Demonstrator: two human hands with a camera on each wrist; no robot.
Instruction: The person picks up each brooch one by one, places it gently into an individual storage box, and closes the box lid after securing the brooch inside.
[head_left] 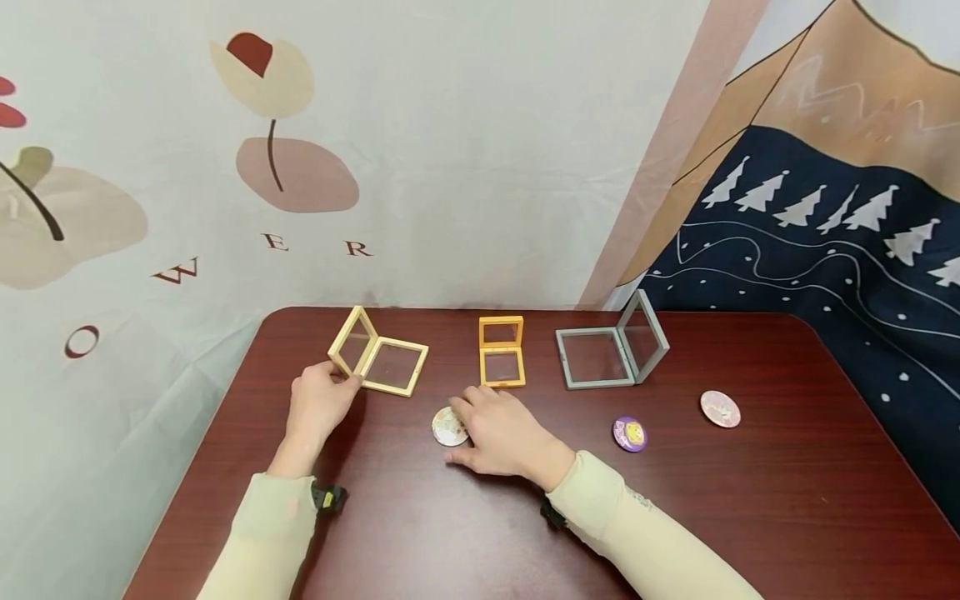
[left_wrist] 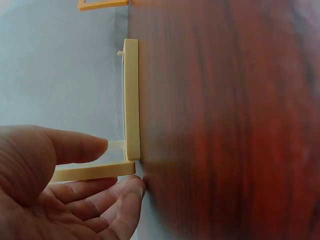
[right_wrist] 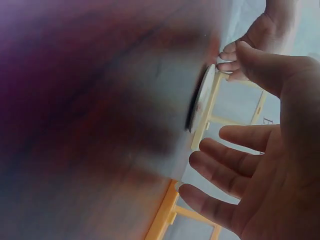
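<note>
Pale yellow, a hinged window frame (head_left: 371,354) is in the pinch of my left hand (head_left: 322,402): my thumb lies on the inner side of its raised left panel and my fingers curl behind the outer side, while the other panel lies flat to the right.

My right hand (head_left: 501,435) has its fingers and thumb spread apart over the right edge of a whitish round badge (head_left: 447,427), which lies on the counter, to the right and nearer than the yellow frame. Whether my fingertips touch it I cannot tell.

Just beyond that hand stands an orange hinged frame (head_left: 501,347), the smallest of three, its far panel raised and its near one flat. To its right a grey hinged frame (head_left: 619,343) is opened too, flat on the left with the right panel leaning outward. Nearer, to the right of my right hand, lie a purple badge (head_left: 629,434) with a yellow middle and, farther right, a pink badge (head_left: 721,409).

Dark red-brown wood grain covers the counter (head_left: 420,533). Behind its far edge hangs a whitish flower-print cloth (head_left: 465,150), with a navy tree-print cloth (head_left: 795,250) at right.
</note>
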